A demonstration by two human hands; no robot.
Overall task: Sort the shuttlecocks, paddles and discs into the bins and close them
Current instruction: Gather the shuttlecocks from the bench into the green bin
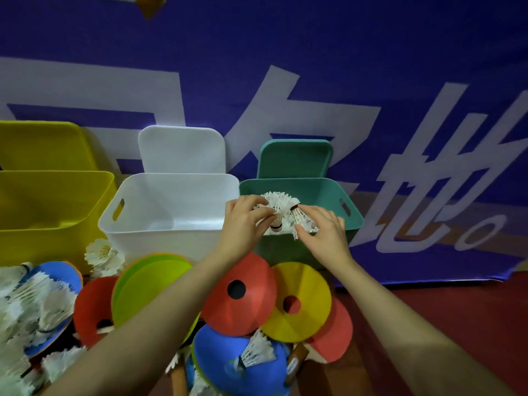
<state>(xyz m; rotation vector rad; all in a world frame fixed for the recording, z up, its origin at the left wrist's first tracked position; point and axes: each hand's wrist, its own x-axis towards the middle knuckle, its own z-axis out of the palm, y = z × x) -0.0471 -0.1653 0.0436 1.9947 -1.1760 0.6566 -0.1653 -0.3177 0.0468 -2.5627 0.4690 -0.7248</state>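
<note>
Head view: left hand (246, 221) and right hand (321, 227) are each pinching shuttlecocks (278, 208) over the green bin (353, 221), fingers curled, likely for dropping them in.

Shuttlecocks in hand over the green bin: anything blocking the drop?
Nothing visible does. Both the left hand and the right hand hold shuttlecocks right above the open green bin. Its lid leans upright behind it, clear of the opening.
</note>
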